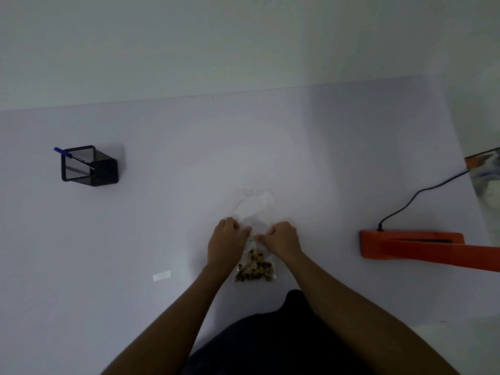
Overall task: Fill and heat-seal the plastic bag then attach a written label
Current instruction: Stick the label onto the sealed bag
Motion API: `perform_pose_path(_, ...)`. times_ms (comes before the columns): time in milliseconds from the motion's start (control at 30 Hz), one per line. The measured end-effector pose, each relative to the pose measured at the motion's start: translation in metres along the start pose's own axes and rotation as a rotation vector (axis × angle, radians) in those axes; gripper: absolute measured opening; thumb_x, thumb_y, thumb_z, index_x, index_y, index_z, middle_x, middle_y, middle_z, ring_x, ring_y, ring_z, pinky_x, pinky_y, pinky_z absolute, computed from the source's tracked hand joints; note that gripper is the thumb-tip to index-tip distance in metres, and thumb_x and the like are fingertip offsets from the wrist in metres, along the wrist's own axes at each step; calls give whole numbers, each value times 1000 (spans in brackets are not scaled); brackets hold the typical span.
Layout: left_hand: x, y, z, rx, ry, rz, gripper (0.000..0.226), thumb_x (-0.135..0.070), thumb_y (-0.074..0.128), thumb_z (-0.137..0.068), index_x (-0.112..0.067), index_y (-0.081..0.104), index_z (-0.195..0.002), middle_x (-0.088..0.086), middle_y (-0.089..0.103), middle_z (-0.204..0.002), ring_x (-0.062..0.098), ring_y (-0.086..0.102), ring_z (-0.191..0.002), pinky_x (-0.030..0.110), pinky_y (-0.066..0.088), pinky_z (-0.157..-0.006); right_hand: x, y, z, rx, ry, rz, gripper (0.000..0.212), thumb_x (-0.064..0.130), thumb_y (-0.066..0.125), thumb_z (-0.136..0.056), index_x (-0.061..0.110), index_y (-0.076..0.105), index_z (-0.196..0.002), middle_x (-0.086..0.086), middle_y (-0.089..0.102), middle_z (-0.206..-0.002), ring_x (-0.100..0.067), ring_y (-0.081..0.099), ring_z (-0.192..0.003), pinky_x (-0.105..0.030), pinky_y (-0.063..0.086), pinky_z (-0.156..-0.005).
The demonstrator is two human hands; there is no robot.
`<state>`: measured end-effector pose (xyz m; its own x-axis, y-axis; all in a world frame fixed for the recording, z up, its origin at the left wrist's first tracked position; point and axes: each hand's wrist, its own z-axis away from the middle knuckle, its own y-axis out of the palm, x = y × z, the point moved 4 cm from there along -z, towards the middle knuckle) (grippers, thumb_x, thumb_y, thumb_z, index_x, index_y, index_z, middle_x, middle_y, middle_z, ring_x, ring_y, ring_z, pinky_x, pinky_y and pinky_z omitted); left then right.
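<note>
A small clear plastic bag with brown and pale nuts in its lower part lies on the white table near the front edge. My left hand and my right hand both pinch the bag's upper part, one at each side. Just beyond my hands lies a crumpled pile of clear plastic bags. A small white label lies flat to the left of my left arm. An orange heat sealer sits at the right, its black cord running back.
A black mesh pen holder with a blue pen stands at the far left. A wall runs behind the table. At the right edge an orange and grey object shows partly.
</note>
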<state>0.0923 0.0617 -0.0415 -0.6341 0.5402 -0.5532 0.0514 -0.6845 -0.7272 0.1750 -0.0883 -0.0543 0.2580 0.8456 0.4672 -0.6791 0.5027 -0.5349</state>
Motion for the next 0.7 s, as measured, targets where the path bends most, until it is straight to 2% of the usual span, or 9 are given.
perform_pose_path(100,0,7,1,4,54,-80,43,-52,66,-84,-15,53,-103,-1,52,-101,16,50,-93,28,48,-72,1,-1,1,-3,3,-3,58,45,86,-69,19,41,-42,5,38,-40,-8,35,-34,-21,28,-37)
perform_pose_path(267,0,10,2,-12,68,-143,55,-61,67,-79,-15,51,-105,2,53,-103,19,50,-95,30,52,-71,2,-1,1,-12,-8,-1,61,55,86,-65,18,42,-44,7,36,-40,-7,32,-35,-21,26,-36)
perform_pose_path(400,-2,9,3,0,67,-166,56,-61,66,-80,-15,50,-108,3,53,-105,20,51,-96,30,51,-72,3,-1,1,-10,-5,8,64,62,86,-60,19,42,-45,8,36,-39,-5,30,-32,-20,23,-32)
perform_pose_path(500,-3,9,1,6,36,-138,54,-55,70,-79,-15,49,-110,3,53,-107,20,51,-98,29,50,-75,3,0,-1,-10,6,0,63,61,87,-59,18,43,-44,8,37,-37,-6,32,-31,-19,24,-33)
perform_pose_path(700,-3,5,-4,16,-46,-15,49,-36,79,-77,-17,50,-110,2,55,-111,20,53,-101,30,49,-79,-3,2,-4,7,3,-8,51,45,88,-66,15,51,-48,2,48,-45,-11,45,-39,-22,34,-40)
